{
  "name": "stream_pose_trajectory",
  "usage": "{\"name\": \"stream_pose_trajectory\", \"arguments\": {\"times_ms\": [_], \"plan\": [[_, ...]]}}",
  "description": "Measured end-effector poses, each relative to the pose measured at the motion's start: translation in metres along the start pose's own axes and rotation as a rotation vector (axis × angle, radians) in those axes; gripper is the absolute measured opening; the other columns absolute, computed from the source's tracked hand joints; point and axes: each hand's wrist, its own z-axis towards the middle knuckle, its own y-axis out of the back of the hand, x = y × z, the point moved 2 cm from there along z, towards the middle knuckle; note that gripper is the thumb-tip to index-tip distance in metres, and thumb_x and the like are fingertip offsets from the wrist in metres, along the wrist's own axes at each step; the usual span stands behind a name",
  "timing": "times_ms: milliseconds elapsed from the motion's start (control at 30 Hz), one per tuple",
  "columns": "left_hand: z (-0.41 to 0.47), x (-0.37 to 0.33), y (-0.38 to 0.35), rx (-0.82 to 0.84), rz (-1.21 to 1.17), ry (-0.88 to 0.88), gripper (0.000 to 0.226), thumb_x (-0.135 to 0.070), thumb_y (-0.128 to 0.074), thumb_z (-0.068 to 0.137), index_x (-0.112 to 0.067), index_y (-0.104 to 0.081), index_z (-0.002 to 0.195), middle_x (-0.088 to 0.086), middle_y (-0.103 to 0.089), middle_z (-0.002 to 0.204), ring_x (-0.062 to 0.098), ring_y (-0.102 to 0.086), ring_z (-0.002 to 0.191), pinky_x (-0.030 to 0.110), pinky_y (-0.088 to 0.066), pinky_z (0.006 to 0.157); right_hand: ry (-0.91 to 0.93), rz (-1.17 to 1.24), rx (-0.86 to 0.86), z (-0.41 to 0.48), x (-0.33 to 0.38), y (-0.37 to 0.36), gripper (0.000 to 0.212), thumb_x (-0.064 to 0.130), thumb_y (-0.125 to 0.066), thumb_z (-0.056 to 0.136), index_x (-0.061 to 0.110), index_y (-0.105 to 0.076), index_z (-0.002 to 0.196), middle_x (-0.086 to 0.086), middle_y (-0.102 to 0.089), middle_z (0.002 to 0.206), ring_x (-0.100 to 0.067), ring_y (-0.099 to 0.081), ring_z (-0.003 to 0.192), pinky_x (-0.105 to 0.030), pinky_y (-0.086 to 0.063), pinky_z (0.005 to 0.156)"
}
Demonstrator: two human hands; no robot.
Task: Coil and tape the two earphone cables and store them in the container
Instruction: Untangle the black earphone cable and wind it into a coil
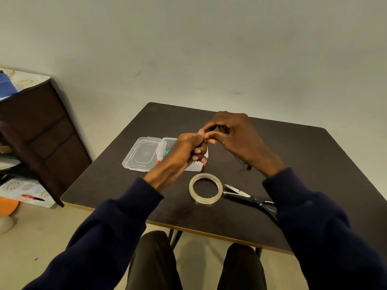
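Both my hands are raised above the dark table point(293, 155). My left hand point(188, 147) grips a bundle of black earphone cable point(211, 129), and my right hand point(236, 135) pinches the same cable from the right. A loose end of that cable point(246, 165) hangs under my right wrist. Behind my left hand stands the clear plastic container point(165, 143), partly hidden; a teal coiled cable point(167, 152) lies inside it. The container's clear lid point(142, 153) lies open to its left.
A roll of clear tape point(205, 188) lies flat on the table in front of my hands. Black-handled scissors point(249, 196) lie to its right, blades open. A dark cabinet point(35, 130) stands at the left, off the table.
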Motion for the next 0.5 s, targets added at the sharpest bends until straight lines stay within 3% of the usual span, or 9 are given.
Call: {"name": "stream_pose_trajectory", "arguments": {"times_ms": [100, 167, 300, 400, 500], "plan": [[-0.009, -0.002, 0.006, 0.088, -0.169, 0.102, 0.047, -0.038, -0.032, 0.108, -0.005, -0.058, 0.087, 0.002, -0.026, 0.061, 0.01, -0.025, 0.048, 0.026, -0.041, 0.053, -0.095, 0.126, -0.002, 0.003, -0.011, -0.007, 0.016, 0.018, -0.073, 0.092, 0.017, -0.077, 0.107, 0.007, -0.074, 0.096, -0.006, -0.066, 0.086, -0.016, -0.052, 0.078], [-0.015, 0.0, 0.012, 0.14, -0.294, 0.111, 0.04, -0.035, -0.036, 0.107, -0.007, -0.056, 0.088, 0.0, -0.029, 0.06, 0.01, -0.027, 0.048, 0.026, -0.043, 0.056, -0.162, 0.189, -0.042, 0.003, -0.019, -0.01, 0.015, 0.019, -0.07, 0.094, 0.015, -0.078, 0.107, 0.005, -0.076, 0.095, -0.006, -0.07, 0.091, -0.02, -0.055, 0.083], [-0.017, 0.002, 0.019, 0.167, -0.507, 0.055, 0.031, -0.025, -0.034, 0.108, -0.01, -0.053, 0.089, -0.001, -0.046, 0.063, 0.012, -0.047, 0.054, 0.03, -0.05, 0.07, -0.201, 0.269, 0.017, -0.008, -0.02, -0.031, 0.019, 0.018, -0.061, 0.1, 0.009, -0.078, 0.103, 0.004, -0.073, 0.077, -0.008, -0.069, 0.072, -0.02, -0.053, 0.069], [-0.017, 0.001, 0.018, 0.147, -0.612, -0.011, 0.026, -0.023, -0.041, 0.101, -0.006, -0.06, 0.094, 0.012, -0.07, 0.09, 0.028, -0.071, 0.084, 0.037, -0.058, 0.088, -0.184, 0.284, 0.093, -0.021, -0.011, -0.053, 0.024, 0.003, -0.053, 0.1, 0.009, -0.076, 0.095, 0.017, -0.07, 0.074, -0.006, -0.067, 0.064, -0.02, -0.053, 0.063], [-0.013, 0.001, 0.02, 0.18, -0.68, -0.085, 0.032, -0.023, -0.044, 0.097, 0.001, -0.063, 0.108, 0.027, -0.06, 0.132, 0.042, -0.058, 0.124, 0.049, -0.043, 0.109, -0.205, 0.25, 0.169, -0.034, -0.007, -0.069, 0.031, 0.001, -0.047, 0.102, 0.01, -0.068, 0.08, 0.012, -0.069, 0.071, -0.013, -0.065, 0.06, -0.03, -0.054, 0.06]]}}
